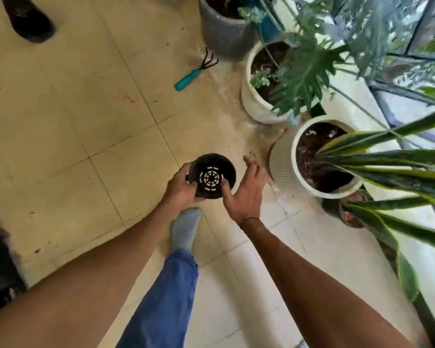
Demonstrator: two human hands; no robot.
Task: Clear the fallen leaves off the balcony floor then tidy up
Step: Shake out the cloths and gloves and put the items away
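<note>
the two bare forearms reach down over a blue-jeaned leg and grey sock; the left hand grips the small empty black plastic nursery pot by its wall, mouth upward, likely as a leaf bin. the right hand is spread, thumb touching the rim to steady it, over the beige tiled balcony floor, where only small specks of debris show, near the white ribbed planter.

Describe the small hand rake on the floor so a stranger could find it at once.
Start at the row of potted plants along the glass railing and find the dark grey round planter at its far end. Just left of its base, on the beige tiled floor, lies the small hand rake. It alone has a teal handle and black curved prongs, which point toward that planter.
</note>
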